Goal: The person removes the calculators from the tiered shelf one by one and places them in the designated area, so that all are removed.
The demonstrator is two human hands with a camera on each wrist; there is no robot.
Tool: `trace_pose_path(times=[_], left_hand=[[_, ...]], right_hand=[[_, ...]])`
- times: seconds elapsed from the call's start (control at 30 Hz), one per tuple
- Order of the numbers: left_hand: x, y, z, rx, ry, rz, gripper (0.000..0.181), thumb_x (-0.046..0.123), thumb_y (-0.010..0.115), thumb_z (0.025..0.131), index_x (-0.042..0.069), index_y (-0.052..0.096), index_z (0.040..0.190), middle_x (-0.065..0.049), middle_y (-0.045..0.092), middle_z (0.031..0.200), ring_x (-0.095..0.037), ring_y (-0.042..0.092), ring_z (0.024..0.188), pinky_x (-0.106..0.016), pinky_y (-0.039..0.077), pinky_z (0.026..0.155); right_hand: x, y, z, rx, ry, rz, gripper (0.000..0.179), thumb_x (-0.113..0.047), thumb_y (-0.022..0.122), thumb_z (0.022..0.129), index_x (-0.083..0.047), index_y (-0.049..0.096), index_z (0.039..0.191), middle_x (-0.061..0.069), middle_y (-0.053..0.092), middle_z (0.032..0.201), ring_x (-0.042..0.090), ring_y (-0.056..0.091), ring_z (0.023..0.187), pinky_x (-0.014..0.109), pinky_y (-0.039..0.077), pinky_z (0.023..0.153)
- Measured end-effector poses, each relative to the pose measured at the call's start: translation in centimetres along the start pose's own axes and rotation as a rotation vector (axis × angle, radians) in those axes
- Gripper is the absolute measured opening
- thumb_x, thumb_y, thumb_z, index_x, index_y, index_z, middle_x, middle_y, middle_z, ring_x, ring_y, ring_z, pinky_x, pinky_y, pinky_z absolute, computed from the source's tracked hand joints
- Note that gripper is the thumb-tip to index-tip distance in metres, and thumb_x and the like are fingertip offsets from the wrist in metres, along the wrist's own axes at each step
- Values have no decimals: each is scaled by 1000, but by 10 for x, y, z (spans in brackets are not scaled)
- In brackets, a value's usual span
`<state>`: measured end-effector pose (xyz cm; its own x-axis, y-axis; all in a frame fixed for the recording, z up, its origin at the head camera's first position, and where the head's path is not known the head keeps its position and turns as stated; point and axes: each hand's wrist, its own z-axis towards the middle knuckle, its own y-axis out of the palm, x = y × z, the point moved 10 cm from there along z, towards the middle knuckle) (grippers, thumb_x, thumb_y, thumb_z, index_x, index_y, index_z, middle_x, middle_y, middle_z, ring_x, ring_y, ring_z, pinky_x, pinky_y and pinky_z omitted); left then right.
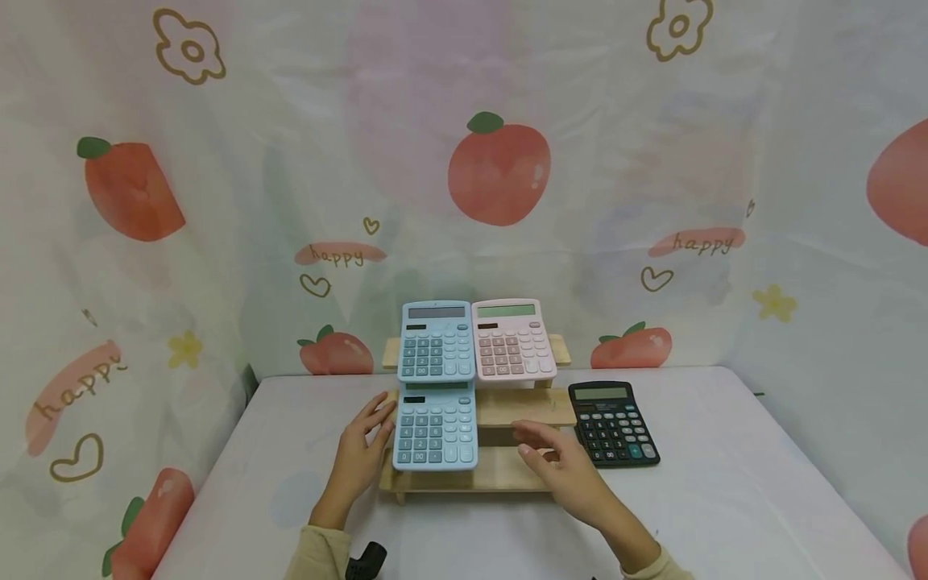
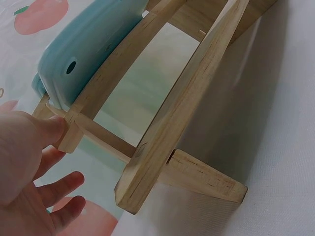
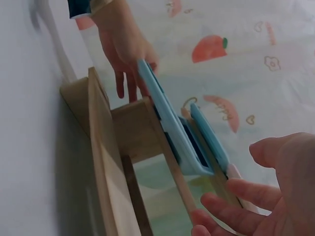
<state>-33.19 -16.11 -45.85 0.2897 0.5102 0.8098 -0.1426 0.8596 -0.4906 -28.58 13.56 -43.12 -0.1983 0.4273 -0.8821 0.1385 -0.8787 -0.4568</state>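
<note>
A three-step wooden stand [image 1: 522,471] carries calculators. On its middle step leans a light blue calculator [image 1: 435,431]; above it, a second blue calculator [image 1: 437,346] sits beside a pink calculator [image 1: 513,342] on the top step. My left hand [image 1: 358,451] is at the left end of the middle step. In the left wrist view its thumb [image 2: 51,129] rests against the wooden end, with the other fingers loosely spread. My right hand [image 1: 565,475], fingers loosely bent and holding nothing, hovers before the stand's right side. Nearby, a black calculator [image 1: 616,427] is partly overlapped by it.
The stand is on a table with a white cloth [image 1: 725,499]. A fruit-patterned curtain [image 1: 580,161] hangs behind and along both sides. Near my left sleeve [image 1: 319,554], a small black object [image 1: 367,560] shows at the bottom edge.
</note>
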Motion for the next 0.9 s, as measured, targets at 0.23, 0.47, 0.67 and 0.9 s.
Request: trace_pose_path(times=[0.23, 0.47, 0.67, 0.9], left_hand=[[-1, -1, 1, 5, -4, -2, 37, 7, 59, 101, 0, 60, 138, -14, 47, 157, -37, 40, 148, -60, 37, 115], [-3, 0, 1, 4, -20, 0, 37, 8, 59, 101, 0, 61, 138, -13, 47, 157, -36, 40, 148, -59, 38, 115], [-3, 0, 0, 12, 7, 7, 37, 7, 59, 101, -1, 61, 137, -15, 48, 156, -38, 41, 147, -60, 40, 113], [-4, 0, 2, 11, 10, 10, 37, 8, 59, 101, 0, 61, 138, -14, 48, 156, -37, 41, 147, -61, 41, 112]], right_hand=[[-1, 22, -2, -62, -19, 47, 42, -20, 60, 102, -3, 56, 140, 20, 67, 128, 21, 63, 109, 24, 52, 83], [-2, 37, -3, -101, -66, 121, 48, -14, 59, 101, 0, 48, 146, 26, 63, 128, 37, 64, 113, 24, 54, 86], [-5, 47, 3, -151, -99, 195, 51, -11, 55, 103, 2, 40, 150, 31, 60, 133, 40, 67, 110, 27, 57, 90], [-8, 60, 14, -200, -102, 280, 56, -12, 53, 104, 3, 33, 154, 37, 54, 137, 33, 70, 108, 34, 60, 86]])
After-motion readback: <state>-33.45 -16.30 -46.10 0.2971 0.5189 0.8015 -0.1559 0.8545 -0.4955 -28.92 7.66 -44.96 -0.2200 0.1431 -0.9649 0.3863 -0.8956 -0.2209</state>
